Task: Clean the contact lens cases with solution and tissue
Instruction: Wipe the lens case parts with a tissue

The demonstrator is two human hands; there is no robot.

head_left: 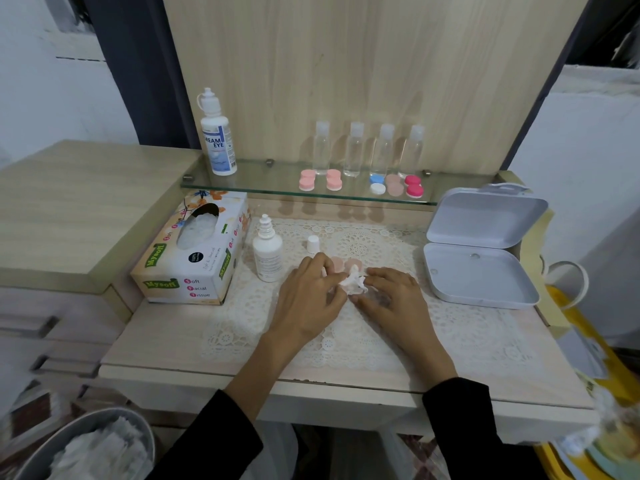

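Left hand [311,292] pinches crumpled white tissue [354,283], fingers curled. Right hand [393,297] lies over translucent case [375,295]; grip cannot be told. Two round peach caps [337,263] beside, on lace mat [381,244].

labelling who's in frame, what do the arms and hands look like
The left sleeve and right sleeve are long, black and plain, ending short of the wrists. The left hand and right hand are bare: no gloves, rings or watch seen.

Pale matt wood grain on desk [156,341] and far back panel [346,64]. Clear glossy glass for shelf [277,184]. Soft crumpled paper tissue [353,283]. Glossy printed card tissue box [194,275], left. Openwork cloth lace mat [450,327]. Smooth matt plastic white case [485,275], right.
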